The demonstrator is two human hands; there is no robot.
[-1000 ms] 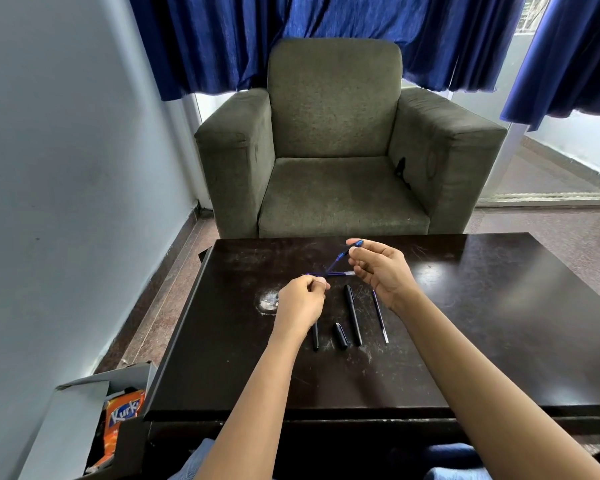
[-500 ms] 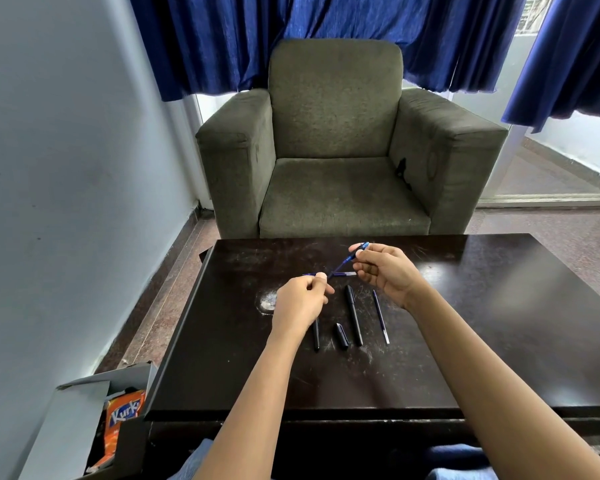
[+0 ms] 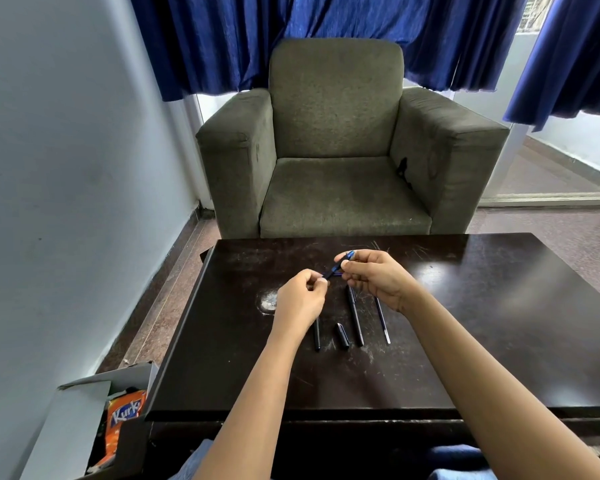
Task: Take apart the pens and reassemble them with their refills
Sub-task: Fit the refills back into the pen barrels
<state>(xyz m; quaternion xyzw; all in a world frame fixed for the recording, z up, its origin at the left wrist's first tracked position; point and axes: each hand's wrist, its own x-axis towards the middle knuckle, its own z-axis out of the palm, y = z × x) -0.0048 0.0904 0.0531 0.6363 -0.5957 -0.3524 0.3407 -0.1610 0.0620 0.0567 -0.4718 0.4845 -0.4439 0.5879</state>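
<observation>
Over the dark wooden table point(image 3: 465, 341) both hands meet around a blue pen point(image 3: 340, 265). My right hand point(image 3: 374, 277) pinches its upper end, which sticks out past the fingers. My left hand point(image 3: 302, 299) pinches its lower end with curled fingers. Below the hands lie several loose parts in a row: a thin black piece point(image 3: 316, 336) partly under my left wrist, a short black cap point(image 3: 343, 336), a long black barrel point(image 3: 355, 317) and a thin refill point(image 3: 382, 322) with a silver tip.
A grey-green armchair point(image 3: 336, 150) stands right behind the table, under blue curtains point(image 3: 291, 32). An open cardboard box point(image 3: 84, 427) with an orange snack packet point(image 3: 123, 415) sits on the floor at the table's left front corner. A white smear point(image 3: 268, 301) marks the tabletop.
My hands have drawn closer together, so less of the blue pen shows between them. The thin blue piece seen lying crosswise earlier is now mostly hidden.
</observation>
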